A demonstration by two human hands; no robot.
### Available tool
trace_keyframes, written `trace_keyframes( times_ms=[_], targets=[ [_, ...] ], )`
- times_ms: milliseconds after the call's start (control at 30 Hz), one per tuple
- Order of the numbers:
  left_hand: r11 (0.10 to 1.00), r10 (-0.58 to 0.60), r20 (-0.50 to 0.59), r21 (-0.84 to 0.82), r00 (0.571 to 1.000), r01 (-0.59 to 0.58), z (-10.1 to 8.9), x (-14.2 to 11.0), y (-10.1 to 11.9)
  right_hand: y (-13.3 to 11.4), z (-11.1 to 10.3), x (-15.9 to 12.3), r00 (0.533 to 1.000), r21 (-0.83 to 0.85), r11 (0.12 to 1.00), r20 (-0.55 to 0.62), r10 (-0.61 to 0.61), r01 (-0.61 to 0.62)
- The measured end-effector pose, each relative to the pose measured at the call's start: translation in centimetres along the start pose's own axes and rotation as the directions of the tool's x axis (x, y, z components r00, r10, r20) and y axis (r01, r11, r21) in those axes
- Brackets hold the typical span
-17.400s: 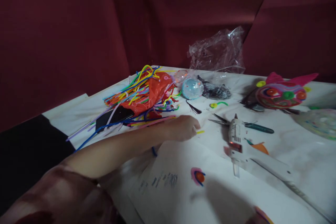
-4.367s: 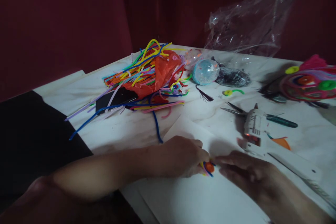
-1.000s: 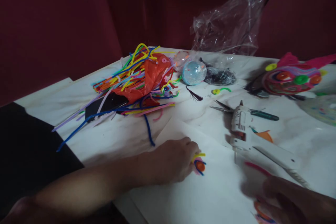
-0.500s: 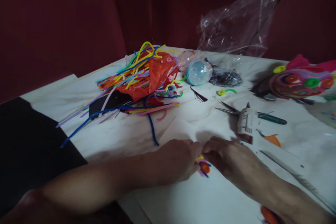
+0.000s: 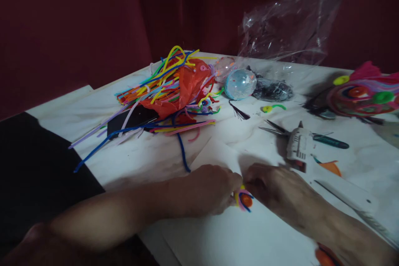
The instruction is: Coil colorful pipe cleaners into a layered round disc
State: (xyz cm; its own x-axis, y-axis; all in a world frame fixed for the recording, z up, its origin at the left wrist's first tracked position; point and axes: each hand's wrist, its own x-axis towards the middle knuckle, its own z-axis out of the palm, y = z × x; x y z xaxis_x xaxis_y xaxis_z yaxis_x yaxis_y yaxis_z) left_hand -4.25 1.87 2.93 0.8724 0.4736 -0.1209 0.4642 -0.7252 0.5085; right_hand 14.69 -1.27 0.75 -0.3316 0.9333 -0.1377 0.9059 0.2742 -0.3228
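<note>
Between my hands is a small pipe-cleaner piece [image 5: 246, 200], with an orange coil ringed by blue, pink and yellow strands. My left hand [image 5: 215, 189] is closed on its left side, the fingertips pinching its edge. From the other side my right hand [image 5: 268, 185] has its fingers pressed together at the yellow top of the piece; the exact grip is hidden. White paper [image 5: 215, 232] lies below both hands. Another orange coiled piece [image 5: 326, 254] shows partly under my right forearm.
A white glue gun [image 5: 299, 145] lies to the right, with scissors [image 5: 330, 141] behind it. Many pipe cleaners [image 5: 162, 85] and red plastic are heaped at the back left. Clear balls [image 5: 240, 84], a clear bag [image 5: 286, 29] and a decorated ball [image 5: 364, 95] stand farther back.
The view has shifted slightly, so the table things sit a little farther right. Both hands stay at the small piece, and more of its yellow edge shows.
</note>
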Motion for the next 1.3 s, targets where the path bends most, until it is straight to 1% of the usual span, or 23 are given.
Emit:
trace_keyframes(
  times_ms=[67, 167, 300, 400, 500, 733, 833, 933, 1067, 1200, 1300],
  targets=[
    [1.0, -0.001, -0.014, -0.004, 1.0, 0.001, -0.1, 0.0, 0.0, 0.2, 0.1, 0.0, 1.0, 0.001, 1.0, 0.002, 0.002, -0.002],
    [0.998, -0.018, -0.032, -0.056, 0.999, 0.016, -0.3, 0.0, 0.3, 0.3, 0.2, 0.1, 1.0, 0.008, 1.0, 0.016, -0.004, 0.004],
    [0.994, -0.041, -0.018, -0.101, 0.999, 0.039, -0.3, 0.0, 0.5, 0.3, 0.1, 0.2, 0.999, 0.032, 0.999, 0.029, -0.015, 0.014],
    [0.996, -0.048, -0.03, -0.083, 0.998, 0.045, 0.1, 0.0, 0.4, 0.4, 0.0, 0.1, 1.0, 0.052, 0.999, 0.025, -0.009, 0.007],
    [0.999, -0.026, -0.065, -0.048, 0.998, 0.023, 0.5, 0.0, 0.2, 0.7, 0.2, 0.0, 0.999, 0.072, 0.997, 0.022, -0.025, 0.024],
    [0.996, -0.021, -0.075, -0.084, 0.997, 0.015, 0.8, 0.0, 0.1, 0.7, 0.3, -1.3, 0.994, 0.162, 0.982, -0.058, -0.087, 0.096],
    [0.997, -0.001, -0.094, -0.075, 0.996, -0.006, 0.8, 0.0, 0.1, 0.5, 0.1, -2.1, 0.993, 0.298, 0.947, -0.038, -0.114, 0.12],
    [0.998, -0.009, -0.092, -0.068, 0.996, 0.003, 0.7, 0.0, 0.1, 0.4, 0.1, -2.8, 0.996, 0.42, 0.904, 0.015, -0.092, 0.077],
    [0.998, -0.006, -0.091, -0.063, 0.996, 0.0, 0.6, 0.1, 0.1, 0.8, 1.0, -3.4, 0.999, 0.471, 0.882, 0.018, -0.039, 0.026],
    [0.999, 0.005, -0.096, -0.034, 0.995, -0.009, 0.8, 0.0, 0.1, 1.1, 1.9, -3.6, 0.995, 0.571, 0.821, 0.077, -0.069, 0.013],
    [1.0, 0.016, -0.098, 0.013, 0.995, -0.014, 0.9, -0.1, 0.0, 1.0, 2.0, -3.8, 0.996, 0.605, 0.796, 0.084, -0.035, -0.023]
  ],
)
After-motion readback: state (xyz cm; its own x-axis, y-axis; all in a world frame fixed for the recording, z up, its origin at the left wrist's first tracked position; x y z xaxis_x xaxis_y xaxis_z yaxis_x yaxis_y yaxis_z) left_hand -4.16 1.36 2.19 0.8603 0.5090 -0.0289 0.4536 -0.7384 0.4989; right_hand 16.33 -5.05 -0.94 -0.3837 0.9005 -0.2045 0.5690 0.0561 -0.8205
